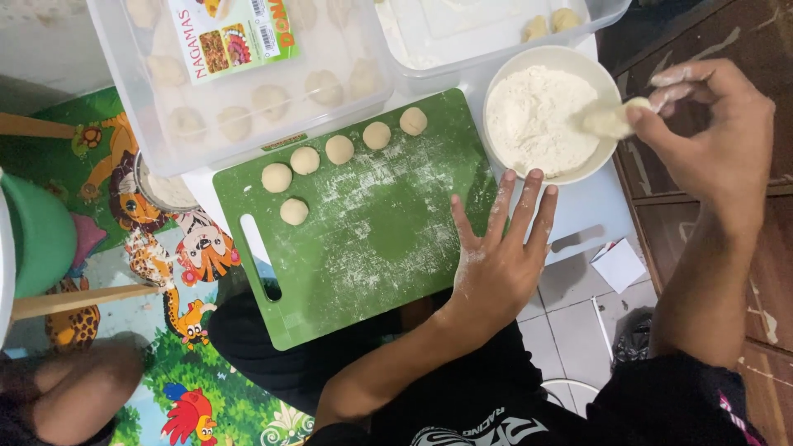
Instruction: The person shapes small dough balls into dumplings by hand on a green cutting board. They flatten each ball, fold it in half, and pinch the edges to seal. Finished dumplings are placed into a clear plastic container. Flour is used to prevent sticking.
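Dough piece [610,120] pinched in right hand [710,136] grip, perhaps lengthwise leftward over flour bowl [596,78], left hand [500,260] flat, open.

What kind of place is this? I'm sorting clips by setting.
Probably a home floor used for dough making: a green cutting board with dough balls, a bowl of flour, and a cartoon animal mat beside floor tiles.

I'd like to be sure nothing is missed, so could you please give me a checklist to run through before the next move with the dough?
1. Right hand grips dough piece over the flour bowl: ok.
2. Bowl holds flour: ok.
3. Left hand flat on the green cutting board: ok.
4. Board centre floured and bare: ok.
5. Six dough balls kept apart along the edge: ok.
6. Piece fully coated: cannot tell.
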